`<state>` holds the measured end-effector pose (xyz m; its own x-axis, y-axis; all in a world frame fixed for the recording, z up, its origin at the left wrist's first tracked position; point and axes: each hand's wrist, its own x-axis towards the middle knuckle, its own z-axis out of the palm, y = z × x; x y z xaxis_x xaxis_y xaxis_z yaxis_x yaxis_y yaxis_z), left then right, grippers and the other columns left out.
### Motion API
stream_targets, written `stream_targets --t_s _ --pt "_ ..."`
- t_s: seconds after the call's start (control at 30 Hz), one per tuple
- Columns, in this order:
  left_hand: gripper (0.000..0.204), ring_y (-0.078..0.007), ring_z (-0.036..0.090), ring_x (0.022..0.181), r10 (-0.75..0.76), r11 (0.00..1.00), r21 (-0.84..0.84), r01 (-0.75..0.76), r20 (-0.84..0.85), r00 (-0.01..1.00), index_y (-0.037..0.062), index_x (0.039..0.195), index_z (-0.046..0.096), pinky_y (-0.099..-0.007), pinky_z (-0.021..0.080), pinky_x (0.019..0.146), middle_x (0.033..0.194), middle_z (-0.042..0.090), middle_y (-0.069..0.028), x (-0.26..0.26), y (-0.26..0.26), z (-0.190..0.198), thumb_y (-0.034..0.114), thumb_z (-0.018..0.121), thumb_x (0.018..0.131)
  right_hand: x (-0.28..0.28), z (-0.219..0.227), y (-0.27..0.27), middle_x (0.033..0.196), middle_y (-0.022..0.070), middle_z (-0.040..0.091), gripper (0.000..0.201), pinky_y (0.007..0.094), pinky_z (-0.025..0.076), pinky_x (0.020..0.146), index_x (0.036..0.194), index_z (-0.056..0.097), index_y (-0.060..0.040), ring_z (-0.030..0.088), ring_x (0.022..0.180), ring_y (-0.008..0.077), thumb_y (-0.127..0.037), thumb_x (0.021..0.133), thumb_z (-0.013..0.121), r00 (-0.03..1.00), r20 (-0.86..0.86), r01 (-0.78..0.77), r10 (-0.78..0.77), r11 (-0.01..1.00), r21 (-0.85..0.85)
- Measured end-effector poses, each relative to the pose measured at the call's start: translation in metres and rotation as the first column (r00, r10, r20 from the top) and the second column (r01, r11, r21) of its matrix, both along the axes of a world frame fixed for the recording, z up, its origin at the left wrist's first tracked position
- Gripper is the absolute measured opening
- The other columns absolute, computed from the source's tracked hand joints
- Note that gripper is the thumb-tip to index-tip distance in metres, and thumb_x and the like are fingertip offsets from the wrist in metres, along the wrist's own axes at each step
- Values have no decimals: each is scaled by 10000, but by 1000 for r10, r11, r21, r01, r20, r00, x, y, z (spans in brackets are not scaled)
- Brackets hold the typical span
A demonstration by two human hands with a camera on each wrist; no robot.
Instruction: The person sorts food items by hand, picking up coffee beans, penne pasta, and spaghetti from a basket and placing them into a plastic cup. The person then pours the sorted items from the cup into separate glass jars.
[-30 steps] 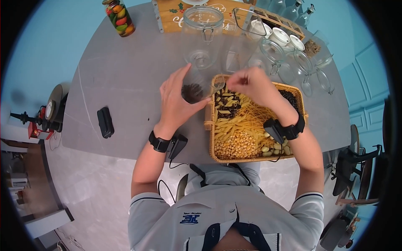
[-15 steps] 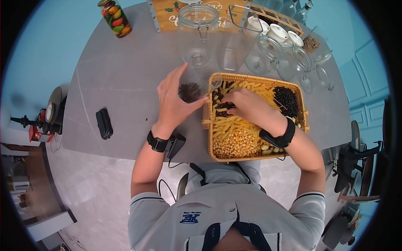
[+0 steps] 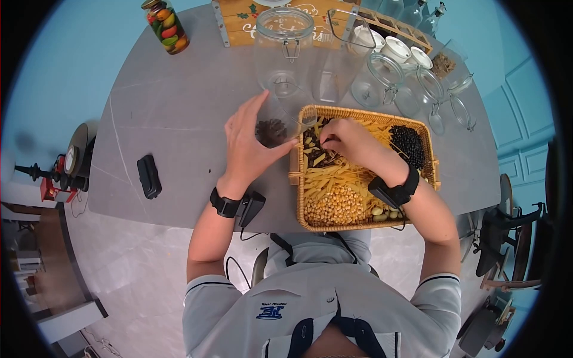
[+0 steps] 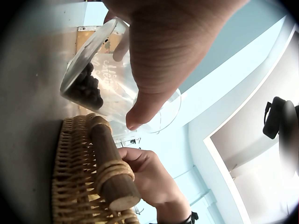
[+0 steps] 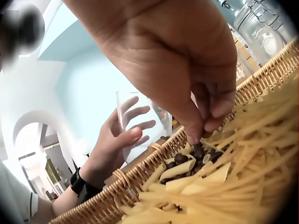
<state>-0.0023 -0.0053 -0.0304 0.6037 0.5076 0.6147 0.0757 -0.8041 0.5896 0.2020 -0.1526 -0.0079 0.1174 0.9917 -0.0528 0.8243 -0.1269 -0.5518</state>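
The left hand (image 3: 248, 140) grips a clear container (image 3: 284, 112), thumb on its near side and fingers spread on the far side. Dark pieces (image 4: 86, 88) lie inside it at the closed end, in the left wrist view. To its right is the wicker basket (image 3: 301, 203). Over the basket's back left part, the right hand (image 3: 358, 143) is bent down, with thumb and fingertips pinched together. In the right wrist view, a small dark piece (image 5: 206, 134) shows between those fingertips, just above dark beans (image 5: 180, 159) mixed with pasta tubes (image 5: 180, 169).
Corn kernels (image 3: 337, 206), noodles and black beans (image 3: 407, 143) fill other parts of the basket. Behind stand a large clip jar (image 3: 285, 59), more glass jars (image 3: 382, 74) and a wooden crate (image 3: 239, 27). A black case (image 3: 149, 176) lies left, a jar of colourful pieces (image 3: 167, 28) back left.
The right hand has come down from beside the container's mouth into the basket, then lifted slightly with its fingertips drawn together. The left hand and container have stayed nearly in place.
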Motion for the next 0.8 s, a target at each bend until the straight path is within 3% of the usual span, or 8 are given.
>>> stream_targets --t_s 0.13,0.23,0.27,0.37,0.47,0.67,0.8 --pt "945 -310 581 1196 -2 1000 7 2 7 1000 79 1443 476 -409 451 1036 1342 583 -140 0 0 0 165 936 622 9 14 3 917 147 731 175 338 555 726 1021 726 -5 702 763 262 -13 846 728 985 -158 72 -74 997 -15" --pt "946 -309 580 1199 -14 1000 6 14 13 1000 78 1442 476 -408 454 1031 1338 587 -139 1 1 -2 164 936 620 21 21 6 885 108 728 153 289 553 693 1043 708 44 684 743 172 -9 900 694 833 -521 164 -185 983 -86" --pt "946 -309 580 1199 -14 1000 6 14 12 1000 77 1442 476 -409 454 1031 1335 588 -139 1 1 -1 163 936 620 25 21 6 881 82 712 150 262 556 696 1047 692 81 670 759 138 -19 938 671 775 -612 172 -156 985 -33" --pt "945 -309 582 1196 -13 1000 7 13 9 1000 76 1440 478 -410 454 1029 1329 593 -141 0 1 -1 161 937 618 25 36 9 888 91 715 147 263 566 707 1052 694 75 679 764 149 -18 942 664 720 -652 264 -237 963 -58" --pt "940 -309 586 1188 -8 1000 12 8 9 1000 74 1436 482 -411 455 1027 1325 595 -142 1 1 0 160 937 617 31 31 9 895 97 717 137 265 577 705 1037 702 70 685 756 148 -23 944 664 694 -677 256 -245 963 -86" --pt "934 -312 587 1182 -11 1000 7 10 18 1000 74 1429 488 -416 452 1025 1325 597 -139 0 0 1 170 937 616 39 13 -2 873 88 716 136 259 580 692 1001 709 60 690 734 136 -63 948 688 753 -579 223 -313 949 -223" --pt "938 -315 586 1186 -8 1000 13 7 11 1000 75 1431 488 -419 450 1026 1326 596 -140 0 0 1 181 939 615 38 30 0 839 113 729 156 255 576 664 1019 709 71 709 721 149 -62 944 680 748 -608 309 -268 950 -38"
